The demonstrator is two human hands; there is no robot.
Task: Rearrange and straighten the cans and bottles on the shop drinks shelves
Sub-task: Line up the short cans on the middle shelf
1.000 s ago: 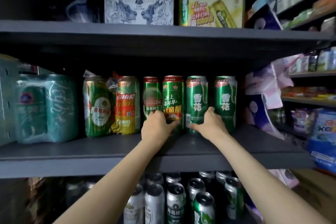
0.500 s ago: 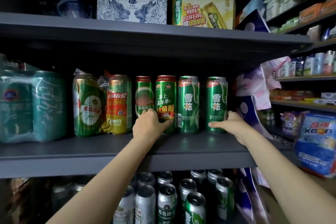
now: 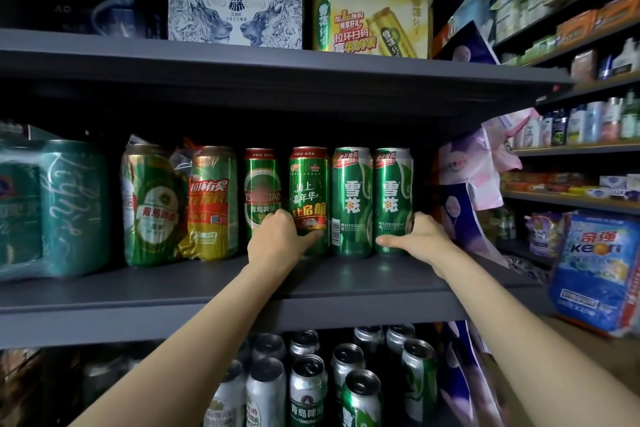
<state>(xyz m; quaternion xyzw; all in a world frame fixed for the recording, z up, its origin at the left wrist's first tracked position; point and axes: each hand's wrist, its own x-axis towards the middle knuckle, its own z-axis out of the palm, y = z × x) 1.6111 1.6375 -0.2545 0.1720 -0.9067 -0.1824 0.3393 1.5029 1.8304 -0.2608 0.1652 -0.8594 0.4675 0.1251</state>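
Note:
Several tall green beer cans stand in a row on the middle shelf [image 3: 346,274]. My left hand [image 3: 277,239] grips the base of the green can with a red top band and gold lettering [image 3: 309,191], next to a Tsingtao can [image 3: 260,191]. My right hand [image 3: 412,237] wraps round the lower part of the rightmost green Snow can [image 3: 393,191], thumb across its front. A second Snow can [image 3: 351,198] stands between the two held cans, close against both.
Shrink-wrapped can packs [image 3: 173,204] and a teal pack [image 3: 52,208] fill the shelf's left. Two boxed packs [image 3: 235,19] sit on the shelf above. Loose cans [image 3: 308,388] crowd the shelf below. Tissue packs [image 3: 464,191] hang right of the shelf.
My right hand moved from the middle Snow can to the rightmost one, which has slid left against its neighbour. My left hand stays on the red-topped can. The view shifted left.

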